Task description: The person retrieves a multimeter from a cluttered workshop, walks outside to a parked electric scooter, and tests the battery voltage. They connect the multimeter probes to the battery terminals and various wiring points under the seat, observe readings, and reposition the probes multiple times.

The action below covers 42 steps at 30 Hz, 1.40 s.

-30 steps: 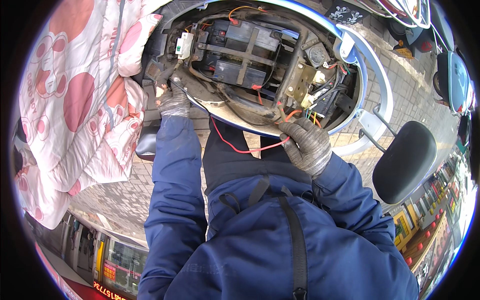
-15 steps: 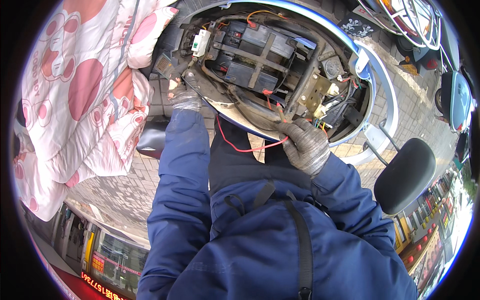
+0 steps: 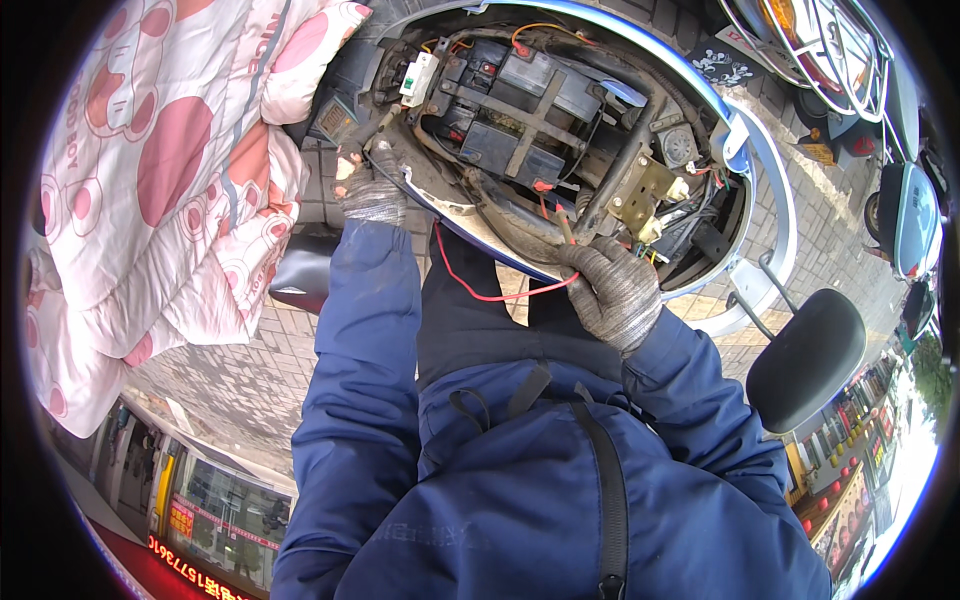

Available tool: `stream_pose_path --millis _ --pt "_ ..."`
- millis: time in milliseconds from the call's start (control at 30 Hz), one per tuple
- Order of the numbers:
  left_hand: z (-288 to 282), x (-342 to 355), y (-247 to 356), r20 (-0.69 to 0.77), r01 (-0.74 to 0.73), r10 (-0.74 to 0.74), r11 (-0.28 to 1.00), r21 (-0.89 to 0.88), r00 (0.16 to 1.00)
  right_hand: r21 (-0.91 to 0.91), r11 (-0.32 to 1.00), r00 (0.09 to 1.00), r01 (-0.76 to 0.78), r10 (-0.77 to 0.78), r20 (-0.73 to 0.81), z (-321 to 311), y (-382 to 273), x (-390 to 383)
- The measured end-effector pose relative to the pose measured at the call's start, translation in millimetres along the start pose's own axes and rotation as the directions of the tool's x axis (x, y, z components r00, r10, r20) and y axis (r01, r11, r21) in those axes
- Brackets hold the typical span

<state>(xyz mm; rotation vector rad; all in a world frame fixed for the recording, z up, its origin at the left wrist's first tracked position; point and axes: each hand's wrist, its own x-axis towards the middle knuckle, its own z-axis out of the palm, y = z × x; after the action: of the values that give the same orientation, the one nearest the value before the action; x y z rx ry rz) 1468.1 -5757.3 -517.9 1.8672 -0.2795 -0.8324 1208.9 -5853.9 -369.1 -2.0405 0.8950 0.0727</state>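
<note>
Both my hands wear worn grey knit gloves. My right hand (image 3: 612,290) is closed at the near edge of an opened scooter body, pinching a slim test probe (image 3: 565,224). The probe points up toward a red terminal on the dark battery pack (image 3: 515,155); I cannot tell whether it touches. From that hand a red wire (image 3: 490,297) loops left and passes under the body's rim. My left hand (image 3: 370,190), bare fingertips showing through the glove, is closed at the left end of the rim. What it grips is unclear. Just beyond it sits a small meter-like device (image 3: 336,120).
A white breaker switch (image 3: 418,80) stands left of the batteries. Loose wires and a metal bracket (image 3: 640,196) lie to their right. A pink-and-white quilted cover (image 3: 180,200) hangs at left. A black padded backrest (image 3: 808,360) is at right; parked scooters (image 3: 910,210) stand beyond.
The scooter body and batteries sit slightly farther right and lower in the view. Both hands keep nearly the same place and grip.
</note>
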Motion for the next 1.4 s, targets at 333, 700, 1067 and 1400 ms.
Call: stream_pose_path --millis 333,700,1067,1400 --pt "-2 8 -12 -0.002 -0.143 0.147 0.971 0.194 0.989 -0.009 1.0 1.0 0.002 -0.002 0.003 1 0 3" --pt "-2 6 -20 -0.022 -0.086 0.095 0.963 0.255 0.995 -0.012 0.999 0.999 -0.038 0.038 0.021 4 1 4" --pt "-7 7 -20 0.013 -0.169 0.171 0.954 0.248 0.985 -0.005 1.0 1.0 -0.01 0.01 0.006 7 3 8" --pt "2 18 -40 0.032 -0.217 0.218 0.928 0.304 0.976 -0.09 0.994 0.998 0.065 -0.063 0.024 78 43 73"
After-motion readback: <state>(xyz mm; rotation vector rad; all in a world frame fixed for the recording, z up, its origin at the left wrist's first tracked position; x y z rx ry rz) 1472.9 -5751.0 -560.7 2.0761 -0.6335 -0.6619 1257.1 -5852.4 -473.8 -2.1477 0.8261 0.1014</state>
